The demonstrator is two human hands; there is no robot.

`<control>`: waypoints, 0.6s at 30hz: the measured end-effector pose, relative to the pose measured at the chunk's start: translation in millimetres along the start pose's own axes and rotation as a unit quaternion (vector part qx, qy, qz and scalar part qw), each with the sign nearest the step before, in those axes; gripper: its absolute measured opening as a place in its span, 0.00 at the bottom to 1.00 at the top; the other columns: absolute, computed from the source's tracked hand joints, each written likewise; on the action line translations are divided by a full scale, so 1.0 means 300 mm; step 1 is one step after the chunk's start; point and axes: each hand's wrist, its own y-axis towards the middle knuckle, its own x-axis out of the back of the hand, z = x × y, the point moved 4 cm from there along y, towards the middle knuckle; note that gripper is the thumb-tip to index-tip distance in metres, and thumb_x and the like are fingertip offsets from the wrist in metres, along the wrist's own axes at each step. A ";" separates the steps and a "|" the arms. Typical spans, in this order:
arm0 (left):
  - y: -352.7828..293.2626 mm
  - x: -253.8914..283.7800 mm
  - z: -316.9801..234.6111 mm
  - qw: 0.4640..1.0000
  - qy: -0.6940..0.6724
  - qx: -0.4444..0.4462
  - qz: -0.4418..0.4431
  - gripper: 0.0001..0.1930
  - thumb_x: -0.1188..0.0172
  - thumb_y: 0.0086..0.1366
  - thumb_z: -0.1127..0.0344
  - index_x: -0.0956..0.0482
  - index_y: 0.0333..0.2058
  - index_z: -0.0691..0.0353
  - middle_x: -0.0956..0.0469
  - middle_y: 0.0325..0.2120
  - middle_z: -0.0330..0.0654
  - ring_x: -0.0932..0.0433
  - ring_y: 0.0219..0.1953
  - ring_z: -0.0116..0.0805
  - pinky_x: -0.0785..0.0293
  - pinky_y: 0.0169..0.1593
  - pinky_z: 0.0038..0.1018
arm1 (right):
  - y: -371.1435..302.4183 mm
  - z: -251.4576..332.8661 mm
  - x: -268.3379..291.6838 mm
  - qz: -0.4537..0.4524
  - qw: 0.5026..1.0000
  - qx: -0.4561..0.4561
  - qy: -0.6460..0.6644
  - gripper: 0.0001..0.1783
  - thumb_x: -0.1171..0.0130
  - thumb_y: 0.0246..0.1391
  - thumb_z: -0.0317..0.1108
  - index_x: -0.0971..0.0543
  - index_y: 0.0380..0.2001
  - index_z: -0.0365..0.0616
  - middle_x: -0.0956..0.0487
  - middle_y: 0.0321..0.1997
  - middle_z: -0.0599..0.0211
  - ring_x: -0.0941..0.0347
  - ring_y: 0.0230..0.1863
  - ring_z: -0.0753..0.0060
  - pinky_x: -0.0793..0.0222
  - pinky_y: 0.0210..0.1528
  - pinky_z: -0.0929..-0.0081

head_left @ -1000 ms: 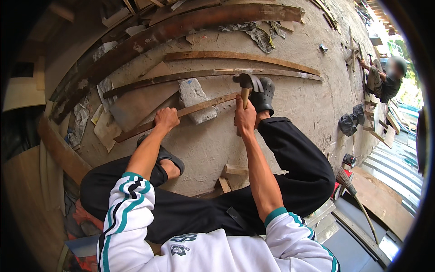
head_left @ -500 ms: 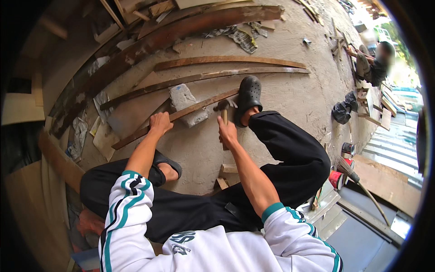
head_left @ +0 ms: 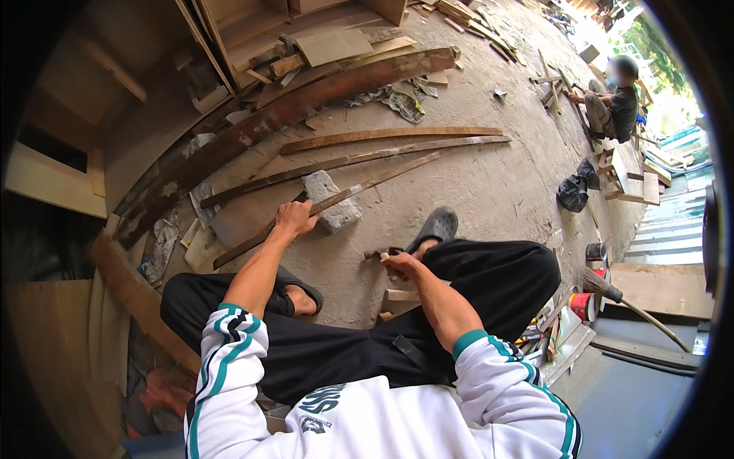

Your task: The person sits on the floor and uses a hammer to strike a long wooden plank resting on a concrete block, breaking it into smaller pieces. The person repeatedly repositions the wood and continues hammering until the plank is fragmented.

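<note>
Fingers of my left hand (head_left: 294,219) are wrapped round a long, thin wooden strip (head_left: 388,175). The strip lies slantwise over a rough grey concrete block (head_left: 333,200), its far end reaching up to the right. In my right hand (head_left: 399,263) is a hammer (head_left: 381,253), held low above the floor, close to my right foot in a dark clog (head_left: 438,227). The hammer head is apart from the strip, and its handle is mostly hidden by the hand.
Two more wooden strips (head_left: 397,137) lie beyond the block, with a wide brown beam (head_left: 306,109) behind them. Wood offcuts (head_left: 334,47) are piled farther back. At the right are paint cans (head_left: 583,307), a broom (head_left: 601,284), a black bag (head_left: 572,193) and a seated person (head_left: 621,103).
My right hand has drawn the hammer down toward me, away from the strip. My right foot has pulled back from the strip's far end. My left hand still grips the strip.
</note>
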 end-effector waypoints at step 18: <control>-0.044 0.010 -0.201 0.991 -0.038 -0.100 -0.079 0.24 0.44 0.65 0.40 0.23 0.34 0.59 0.19 0.22 0.57 0.18 0.29 0.59 0.24 0.32 0.50 | -0.220 0.369 0.302 -0.164 0.882 0.423 0.127 0.15 0.48 0.68 0.39 0.21 0.41 0.36 0.26 0.21 0.71 0.34 0.15 0.81 0.39 0.16 0.79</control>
